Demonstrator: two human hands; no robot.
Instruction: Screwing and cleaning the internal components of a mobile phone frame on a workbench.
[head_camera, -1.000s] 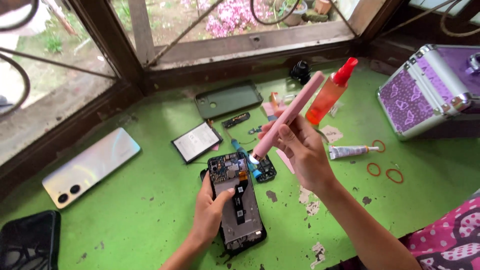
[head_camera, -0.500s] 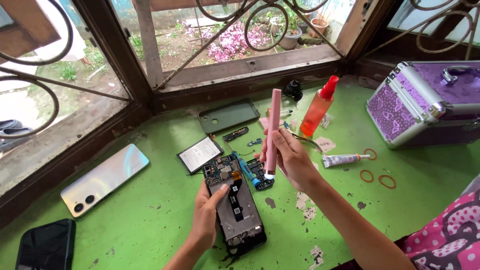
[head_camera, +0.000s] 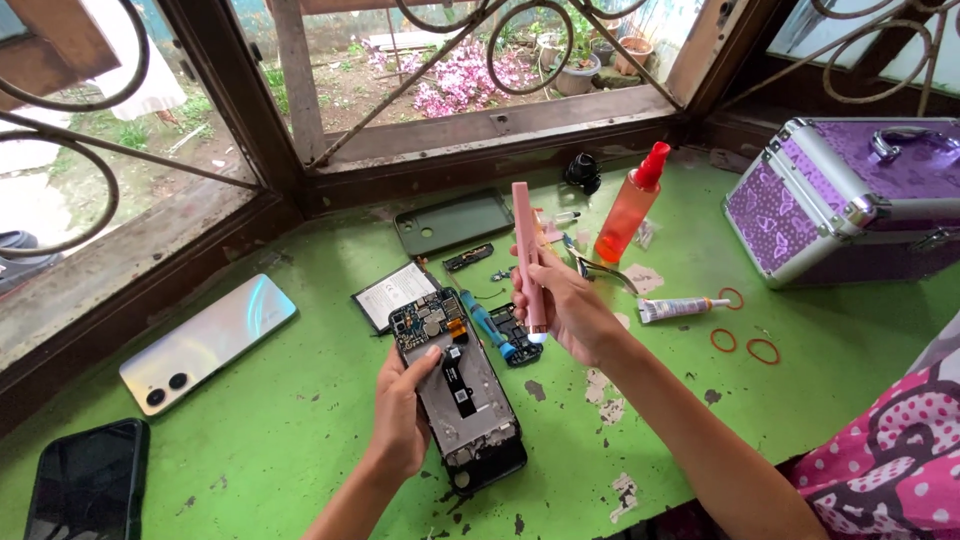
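Right now the opened phone (head_camera: 462, 392) lies face down on the green counter (head_camera: 300, 440), its back off and its circuit board bare; every other place below is told from it. At its left edge the left hand (head_camera: 400, 415) steadies it, fingers curled round the side and thumb on the frame. Just to its right the right hand (head_camera: 560, 305) has its fingers closed on a pink stick-shaped tool (head_camera: 527, 255), held upright with the tip low near the phone's upper right corner. By my judgement the phone is light and stiff but fragile inside, so the safe hold is on the side edges, clear of the board and the thin flat cable. Counted: one dark green back cover (head_camera: 452, 220) beyond it, one battery (head_camera: 390, 295) at its upper left, two whole phones far to its left, one orange spray bottle (head_camera: 628, 212) and one small tube (head_camera: 680, 308) to its right, three red rubber bands (head_camera: 745, 335) further right, and one purple case (head_camera: 850, 200) beyond those
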